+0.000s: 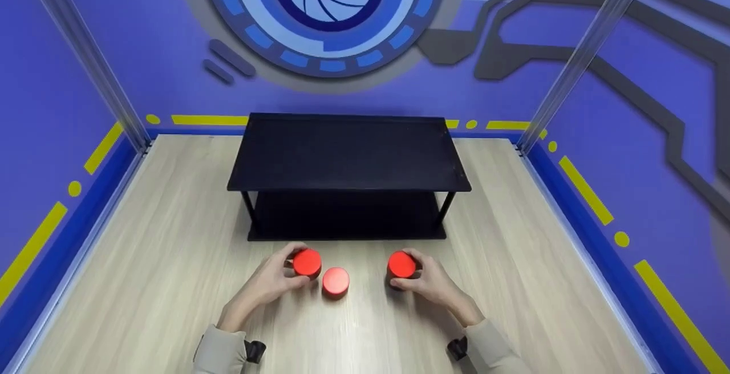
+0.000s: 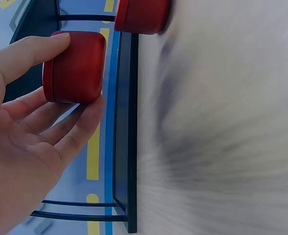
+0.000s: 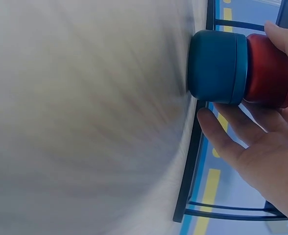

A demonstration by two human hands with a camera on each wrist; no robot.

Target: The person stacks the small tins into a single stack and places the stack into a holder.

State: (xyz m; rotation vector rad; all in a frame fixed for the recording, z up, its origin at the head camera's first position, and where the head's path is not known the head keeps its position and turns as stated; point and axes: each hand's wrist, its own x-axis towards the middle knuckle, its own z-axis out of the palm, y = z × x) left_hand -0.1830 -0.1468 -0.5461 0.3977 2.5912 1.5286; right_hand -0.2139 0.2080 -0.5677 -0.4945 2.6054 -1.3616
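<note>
My left hand (image 1: 272, 280) pinches a small round red tin (image 2: 79, 67) between thumb and fingers; in the left wrist view it is raised off the table. Just right of it, another red tin (image 1: 336, 281) stands on the tabletop. A third red tin (image 3: 269, 71) is gripped by my right hand (image 1: 438, 283), thumb on one side and fingers on the other. This tin sits lid up on top of a blue tin (image 3: 212, 67), which stands on the table. From the head view the blue tin is mostly hidden under the red one.
A black two-level shelf (image 1: 348, 154) stands behind the tins, its lower board (image 1: 348, 214) close in front of both hands. The pale wooden table (image 1: 171, 220) is enclosed by blue printed walls (image 1: 137, 49) with clear corner posts.
</note>
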